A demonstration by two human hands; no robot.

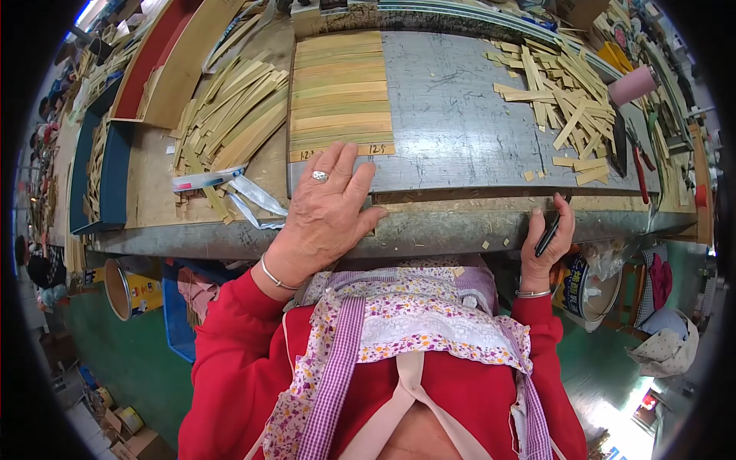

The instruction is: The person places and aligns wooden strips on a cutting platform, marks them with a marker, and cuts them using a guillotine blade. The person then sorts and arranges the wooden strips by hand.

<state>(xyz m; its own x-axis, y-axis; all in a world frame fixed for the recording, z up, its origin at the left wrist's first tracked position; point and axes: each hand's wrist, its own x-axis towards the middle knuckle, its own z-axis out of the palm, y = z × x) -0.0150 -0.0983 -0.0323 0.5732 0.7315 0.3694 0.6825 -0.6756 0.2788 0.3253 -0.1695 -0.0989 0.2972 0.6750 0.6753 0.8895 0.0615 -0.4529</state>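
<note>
Many strips [337, 84] already side by side at upper centre, numbered on lowest strip [382, 149]; seemingly unlaid, upper-left pile [245, 107] and upper-right pile [567, 92]. Nothing grasped by spread left hand [328, 195]; pen [549, 234] clenched in right hand [539, 262].

From my distance I count two heaps of loose strips [238, 107], at ten and two o'clock; one flat panel of strips [341, 88] at twelve; one black pen [547, 236] at three; one pink roll [632, 86] at two; one ring [320, 176] at eleven; two bracelets [533, 294], at eight and four.
</note>
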